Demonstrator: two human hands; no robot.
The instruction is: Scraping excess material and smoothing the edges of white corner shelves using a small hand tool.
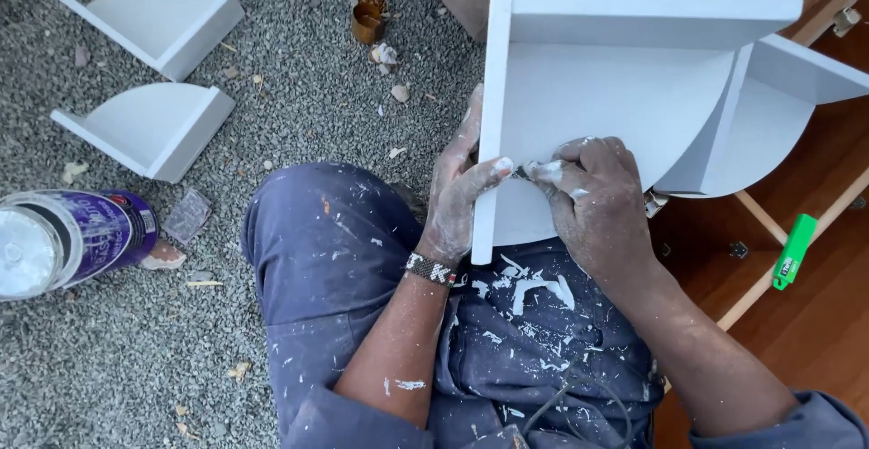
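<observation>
A white wooden corner shelf (615, 78) with curved tiers rests on my lap, over my paint-spattered blue trousers. My left hand (457, 191) grips its left side panel, thumb pressed on the inner face. My right hand (593, 200) lies inside the shelf near the panel's lower edge, fingers closed on a small tool or pad whose tip, smeared with white filler, touches the surface near my left thumb. What exactly it holds is mostly hidden. Both hands are coated in white filler.
Two more white corner shelves (158, 19) (149, 128) lie on the grey gravel at left. A purple-labelled tub (68, 241) lies on its side at the far left. A small brown can (367, 20) stands up top. A green tool (795, 250) rests on the wooden frame at right.
</observation>
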